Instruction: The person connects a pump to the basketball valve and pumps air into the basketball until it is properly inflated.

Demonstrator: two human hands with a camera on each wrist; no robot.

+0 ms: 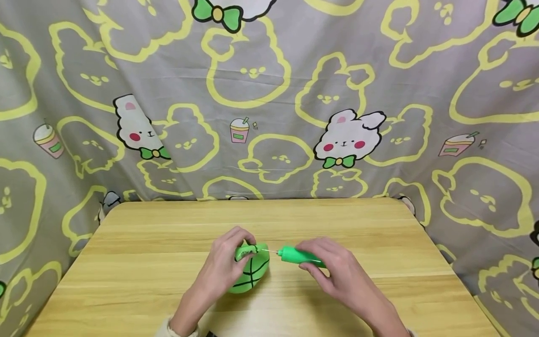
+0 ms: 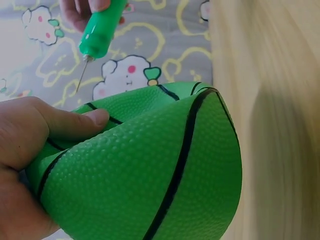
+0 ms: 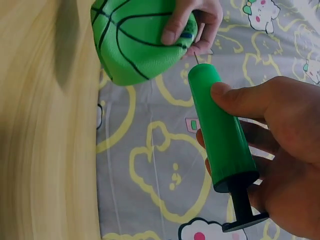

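Note:
A limp green ball (image 1: pixel 252 275) with black basketball lines is folded in on itself, partly deflated. My left hand (image 1: pixel 227 262) grips its edge, the thumb (image 2: pixel 80 122) pressed into the fold. In my right hand (image 1: pixel 337 260) is a green hand pump (image 3: pixel 217 120), held round its barrel. Its black T-handle (image 3: pixel 244 215) points back toward the right palm, and the thin metal needle (image 2: pixel 81 75) points at the ball. In the head view the needle tip comes right up to the ball's edge beside the left fingers.
Both hands work above a light wooden table (image 1: pixel 160 234). A grey curtain (image 1: pixel 269 93) with yellow outlines and white rabbits hangs behind and at both sides. A small dark object (image 1: pixel 211 334) shows at the bottom edge near the left sleeve (image 1: pixel 177 329).

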